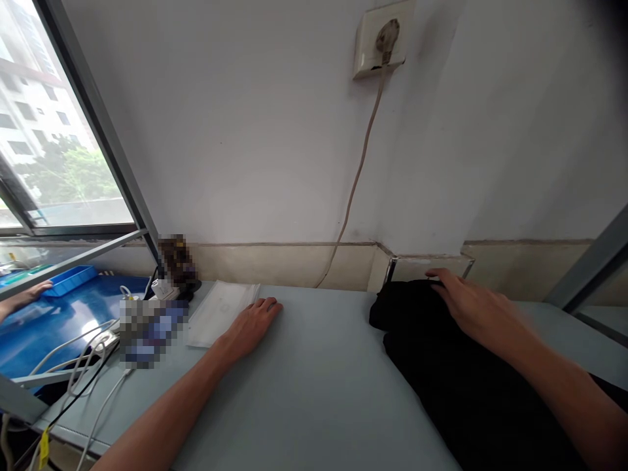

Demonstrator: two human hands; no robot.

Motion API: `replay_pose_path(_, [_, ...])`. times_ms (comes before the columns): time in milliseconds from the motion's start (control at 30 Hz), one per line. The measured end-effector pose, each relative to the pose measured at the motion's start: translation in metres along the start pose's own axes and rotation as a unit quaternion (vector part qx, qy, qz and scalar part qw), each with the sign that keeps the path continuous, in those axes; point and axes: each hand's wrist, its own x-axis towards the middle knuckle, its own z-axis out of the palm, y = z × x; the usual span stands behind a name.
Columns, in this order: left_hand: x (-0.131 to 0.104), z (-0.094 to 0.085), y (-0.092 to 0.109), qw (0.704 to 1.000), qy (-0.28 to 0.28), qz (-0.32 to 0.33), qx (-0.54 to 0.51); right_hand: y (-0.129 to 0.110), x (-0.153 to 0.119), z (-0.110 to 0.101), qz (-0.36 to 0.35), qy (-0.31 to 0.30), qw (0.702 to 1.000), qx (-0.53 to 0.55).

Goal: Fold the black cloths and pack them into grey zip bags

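My left hand (252,325) rests palm down on the grey table (314,386), beside the right edge of a flat whitish plastic packet (223,313). Its fingers lie flat and it holds nothing. Black cloth (471,392) spreads over the right part of the table, its far end folded near the wall. Over that far end is my right hand (464,297), with its index finger stretched out and touching or just above the fabric. The other fingers of this hand are largely hidden, and whether they pinch the cloth does not show.
At the left lie a pixelated device (154,330), white cables (101,343) and a power strip. Past the metal frame, another person's hand (32,296) touches a blue tray (71,280) on a blue surface. A plug (387,39) sits in the wall socket, its cord hanging down behind the table.
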Motion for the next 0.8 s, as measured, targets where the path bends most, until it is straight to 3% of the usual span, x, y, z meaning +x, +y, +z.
replay_pose_path(100, [0.000,-0.001,0.001,1.000,-0.006,-0.001,0.006,-0.002,-0.001,-0.002,-0.015,-0.006,1.000,-0.026])
replay_pose_path(300, [0.002,0.002,-0.001,1.000,0.006,0.003,-0.006,-0.009,0.000,-0.015,-0.059,0.062,0.996,-0.024])
replay_pose_path(533, [0.002,0.004,-0.003,1.000,0.010,0.004,-0.003,-0.040,0.000,-0.043,-0.076,0.108,0.990,-0.045])
replay_pose_path(700, [0.007,-0.010,0.016,0.999,0.019,-0.003,-0.029,-0.058,-0.001,-0.061,-0.073,0.071,0.993,-0.055])
replay_pose_path(800, [0.007,-0.023,0.038,0.990,0.026,0.015,-0.137,-0.067,-0.001,-0.068,-0.080,0.041,0.996,-0.013])
